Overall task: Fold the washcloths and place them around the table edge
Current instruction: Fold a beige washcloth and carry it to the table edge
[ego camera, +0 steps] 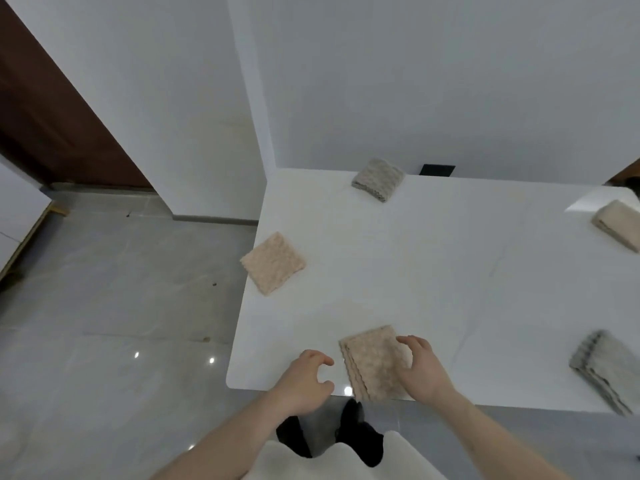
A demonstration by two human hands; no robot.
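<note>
**Five folded cloths on the white counter**

My right hand (420, 367) rests with bent fingers on a nubby beige washcloth (372, 362), folded square at the glossy counter (433, 271) near edge. My left hand (304, 379) hovers beside it, loosely curled, holding nothing. Four other folded cloths lie along the edges: two beige, two grey.

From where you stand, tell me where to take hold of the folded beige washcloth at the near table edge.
Probably pinch the beige washcloth at its left edge, coming from the left hand side. The stacked layers show there, so one pinch could hold the fold together, and the right hand already rests on its right side.
</note>
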